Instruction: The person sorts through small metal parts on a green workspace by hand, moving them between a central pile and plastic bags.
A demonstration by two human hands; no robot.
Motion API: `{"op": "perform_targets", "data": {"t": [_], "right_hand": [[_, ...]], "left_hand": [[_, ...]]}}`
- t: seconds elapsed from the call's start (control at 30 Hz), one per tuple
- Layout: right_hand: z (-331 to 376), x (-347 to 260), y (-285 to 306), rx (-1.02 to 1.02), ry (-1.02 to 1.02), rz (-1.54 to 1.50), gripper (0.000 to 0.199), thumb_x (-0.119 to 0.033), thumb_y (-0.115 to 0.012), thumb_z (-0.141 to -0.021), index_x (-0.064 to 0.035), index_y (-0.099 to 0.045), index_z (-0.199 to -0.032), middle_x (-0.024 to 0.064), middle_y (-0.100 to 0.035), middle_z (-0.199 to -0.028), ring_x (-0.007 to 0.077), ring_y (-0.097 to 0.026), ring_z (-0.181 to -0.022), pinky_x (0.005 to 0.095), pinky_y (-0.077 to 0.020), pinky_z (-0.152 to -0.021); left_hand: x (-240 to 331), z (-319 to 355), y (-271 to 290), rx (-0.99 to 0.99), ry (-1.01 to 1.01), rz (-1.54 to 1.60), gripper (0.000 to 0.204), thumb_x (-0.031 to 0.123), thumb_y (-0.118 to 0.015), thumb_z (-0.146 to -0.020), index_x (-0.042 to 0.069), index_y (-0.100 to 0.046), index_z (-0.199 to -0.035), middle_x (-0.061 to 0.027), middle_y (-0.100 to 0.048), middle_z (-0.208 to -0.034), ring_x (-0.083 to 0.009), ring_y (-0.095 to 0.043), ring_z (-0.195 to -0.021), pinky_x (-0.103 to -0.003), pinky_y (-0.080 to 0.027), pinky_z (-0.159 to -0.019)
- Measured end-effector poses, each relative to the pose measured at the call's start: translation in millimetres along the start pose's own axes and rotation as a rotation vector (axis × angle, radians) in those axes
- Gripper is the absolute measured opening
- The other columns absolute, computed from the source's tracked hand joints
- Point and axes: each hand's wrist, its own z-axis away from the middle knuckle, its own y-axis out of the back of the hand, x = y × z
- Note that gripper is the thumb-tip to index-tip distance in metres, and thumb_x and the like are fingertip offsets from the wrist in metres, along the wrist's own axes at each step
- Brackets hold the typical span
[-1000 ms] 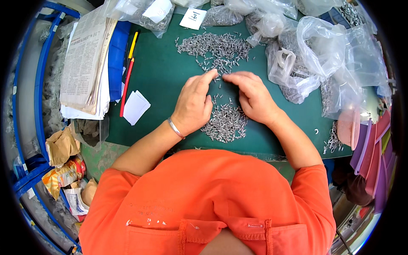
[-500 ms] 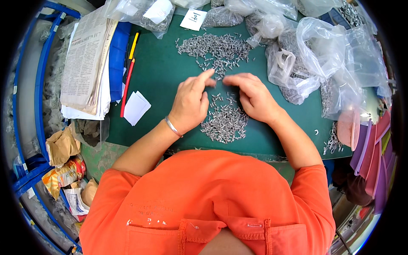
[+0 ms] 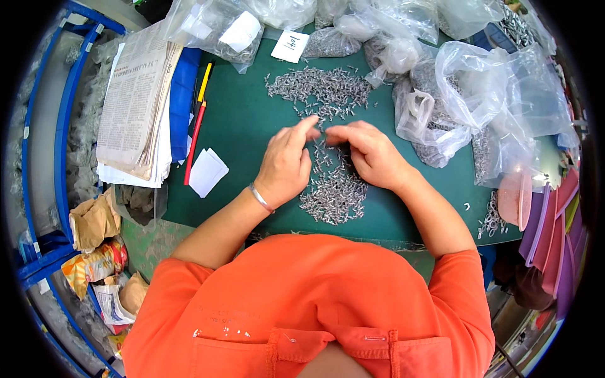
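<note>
Small silvery metal pieces, like little screws or pins, lie in a far heap [image 3: 321, 87] and a near heap [image 3: 333, 200] on the green table. A thin trail of them joins the two heaps between my hands. My left hand [image 3: 285, 162], with a bangle at the wrist, rests by the trail's left side, index finger stretched forward and thumb apart. Across from it my right hand [image 3: 375, 156] has its fingers bent inward over the trail and the thumb lower down. Both hands look open and seem to hold nothing, though their fingertips are slightly blurred.
Clear plastic bags [image 3: 435, 107] of metal parts crowd the back and right. At left are newspapers [image 3: 135, 104], a blue bin [image 3: 183, 88], a red pencil [image 3: 195, 143] and white paper slips [image 3: 208, 171]. A pink dish [image 3: 515, 198] stands at the right edge.
The view has shifted slightly, so the table sits a little lower in it. Both hands stay beside the trail, with more pieces now strung between the heaps.
</note>
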Motion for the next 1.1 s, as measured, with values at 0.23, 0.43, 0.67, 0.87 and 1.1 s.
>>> {"op": "perform_targets", "data": {"t": [0.23, 0.43, 0.67, 0.87, 1.1], "right_hand": [[-3, 1, -3, 0.029, 0.105, 0.076, 0.053, 0.014, -0.053, -0.071, -0.0031, -0.061, -0.121, 0.0156, -0.068, -0.107, 0.0359, -0.063, -0.1, 0.0439, -0.0502, -0.089], [-2, 3, -4, 0.106, 0.059, 0.101, 0.053, 0.014, -0.052, -0.07, -0.0033, -0.062, -0.119, 0.0151, -0.068, -0.103, 0.0363, -0.063, -0.099, 0.0449, -0.0489, -0.089], [-6, 5, -1, 0.216, 0.059, 0.13, 0.051, 0.014, -0.052, -0.07, -0.0019, -0.062, -0.117, 0.0175, -0.066, -0.11, 0.0378, -0.061, -0.104, 0.0447, -0.049, -0.094], [-2, 7, 2, 0.14, -0.058, 0.049, 0.053, 0.014, -0.052, -0.07, -0.0017, -0.061, -0.121, 0.0177, -0.066, -0.112, 0.037, -0.061, -0.105, 0.0439, -0.0494, -0.094], [-1, 5, 2, -0.039, -0.015, -0.07, 0.052, 0.015, -0.052, -0.069, -0.0015, -0.063, -0.118, 0.0164, -0.067, -0.108, 0.0366, -0.061, -0.101, 0.0426, -0.0503, -0.092]], "left_hand": [[-4, -5, -4, 0.169, -0.154, -0.141, 0.06, -0.011, -0.055, -0.08, 0.002, -0.046, -0.138, -0.0126, -0.067, -0.109, -0.0288, -0.063, -0.099, -0.037, -0.051, -0.085], [-1, -12, -6, 0.172, -0.112, -0.094, 0.052, -0.01, -0.056, -0.081, 0.001, -0.052, -0.131, -0.0118, -0.069, -0.103, -0.0302, -0.064, -0.099, -0.039, -0.049, -0.091], [-2, -16, 0, 0.165, -0.117, -0.136, 0.053, -0.01, -0.055, -0.079, 0.0, -0.052, -0.131, -0.0156, -0.065, -0.115, -0.0322, -0.061, -0.109, -0.041, -0.047, -0.096], [-8, -19, 8, 0.049, 0.086, 0.054, 0.057, -0.008, -0.055, -0.077, -0.002, -0.049, -0.134, -0.0205, -0.059, -0.123, -0.0375, -0.055, -0.115, -0.044, -0.042, -0.103], [-10, -13, 5, 0.016, -0.107, -0.122, 0.054, -0.01, -0.054, -0.077, -0.001, -0.053, -0.13, -0.0185, -0.061, -0.119, -0.0357, -0.059, -0.109, -0.042, -0.045, -0.099]]}}
